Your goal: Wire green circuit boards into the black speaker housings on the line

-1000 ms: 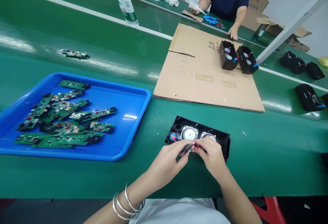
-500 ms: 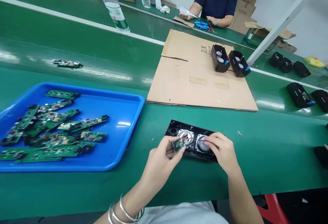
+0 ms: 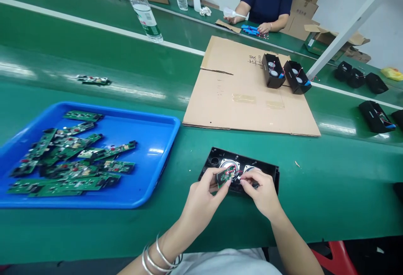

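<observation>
My left hand is closed on a small green circuit board, held tilted above a black speaker housing. Between the thumb and fingers of my right hand is a small white wire connector, close to the board's right end. Thin red wires run near it. The housing lies on the green bench with two round silver speakers inside; the left speaker is partly behind the board, and my right fingers cover much of the right one.
A blue tray of circuit boards stands at left. One loose board lies beyond it. Behind the housing is a cardboard sheet bearing two black housings. A water bottle stands further back; a co-worker sits across.
My right hand has moved left from the right speaker towards the circuit board, with the connector now showing at its fingertips. My left hand still holds the board. The co-worker's hand has shifted.
</observation>
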Available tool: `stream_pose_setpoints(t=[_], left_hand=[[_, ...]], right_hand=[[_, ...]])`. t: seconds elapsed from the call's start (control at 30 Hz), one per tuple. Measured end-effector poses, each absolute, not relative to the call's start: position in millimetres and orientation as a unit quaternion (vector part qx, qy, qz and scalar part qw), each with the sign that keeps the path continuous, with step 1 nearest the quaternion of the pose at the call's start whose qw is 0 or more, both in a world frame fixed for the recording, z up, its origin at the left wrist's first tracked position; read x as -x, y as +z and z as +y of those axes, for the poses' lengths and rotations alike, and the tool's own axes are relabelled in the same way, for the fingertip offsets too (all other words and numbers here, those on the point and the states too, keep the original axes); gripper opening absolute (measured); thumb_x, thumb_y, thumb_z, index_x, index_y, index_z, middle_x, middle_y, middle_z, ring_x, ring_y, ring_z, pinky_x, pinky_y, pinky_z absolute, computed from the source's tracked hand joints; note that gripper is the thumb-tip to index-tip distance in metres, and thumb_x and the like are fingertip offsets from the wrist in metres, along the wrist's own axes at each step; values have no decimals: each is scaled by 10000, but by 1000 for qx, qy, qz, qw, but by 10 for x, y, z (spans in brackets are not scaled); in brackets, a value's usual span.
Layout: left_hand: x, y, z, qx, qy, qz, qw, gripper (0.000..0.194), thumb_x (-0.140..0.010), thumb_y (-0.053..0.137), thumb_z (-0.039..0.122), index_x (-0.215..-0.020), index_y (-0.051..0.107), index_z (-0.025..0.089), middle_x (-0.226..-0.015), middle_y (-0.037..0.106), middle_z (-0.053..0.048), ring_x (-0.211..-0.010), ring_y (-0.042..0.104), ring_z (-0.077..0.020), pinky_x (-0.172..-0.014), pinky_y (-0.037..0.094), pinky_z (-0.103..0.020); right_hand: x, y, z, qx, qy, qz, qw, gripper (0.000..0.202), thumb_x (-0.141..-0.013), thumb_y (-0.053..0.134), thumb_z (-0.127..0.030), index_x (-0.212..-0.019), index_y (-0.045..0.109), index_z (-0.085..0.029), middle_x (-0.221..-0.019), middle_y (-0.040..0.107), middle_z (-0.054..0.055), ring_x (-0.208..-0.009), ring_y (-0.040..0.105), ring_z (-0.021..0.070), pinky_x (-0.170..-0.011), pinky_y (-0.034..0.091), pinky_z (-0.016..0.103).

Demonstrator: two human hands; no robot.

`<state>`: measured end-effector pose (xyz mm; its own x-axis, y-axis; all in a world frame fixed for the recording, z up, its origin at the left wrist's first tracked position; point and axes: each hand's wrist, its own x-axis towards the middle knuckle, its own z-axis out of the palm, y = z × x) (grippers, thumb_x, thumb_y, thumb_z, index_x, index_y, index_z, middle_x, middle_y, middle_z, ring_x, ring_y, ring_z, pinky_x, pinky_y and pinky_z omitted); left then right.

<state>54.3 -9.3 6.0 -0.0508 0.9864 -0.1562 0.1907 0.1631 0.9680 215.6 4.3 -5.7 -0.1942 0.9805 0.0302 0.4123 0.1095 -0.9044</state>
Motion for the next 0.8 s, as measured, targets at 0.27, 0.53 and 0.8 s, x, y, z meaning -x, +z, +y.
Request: stream_pose_setpoints(t=[0.27,0.53,0.8], left_hand=[[-594,-21,-154,-541,426,575,441,188,-756,563,282,-919,579,191,-853,738,-40,-741,707,-195,-661,590,-292],[-609,-140,-196,-625,437,560,323,162,-806,536,266,-934,594,187,-847,736,-37,-671,701,-166,-629,574,-242],[-611,-140,-172,-676,416,539,281,170,-835,483,248,-940,603,187,-845,734,-41,-650,690,-153,-610,560,-221]], right_hand=[[-2145,-113,-3,496,240,-747,371,215,-902,430,-223,-754,581,-182,-672,573,26,-649,522,152,-580,440,276],[-2136,-115,3,497,232,-753,364,225,-907,429,-219,-715,539,-179,-644,537,10,-631,495,139,-571,409,253],[-2125,-141,-1,509,226,-749,359,237,-906,405,-229,-704,522,-189,-648,539,13,-628,496,145,-556,408,261]])
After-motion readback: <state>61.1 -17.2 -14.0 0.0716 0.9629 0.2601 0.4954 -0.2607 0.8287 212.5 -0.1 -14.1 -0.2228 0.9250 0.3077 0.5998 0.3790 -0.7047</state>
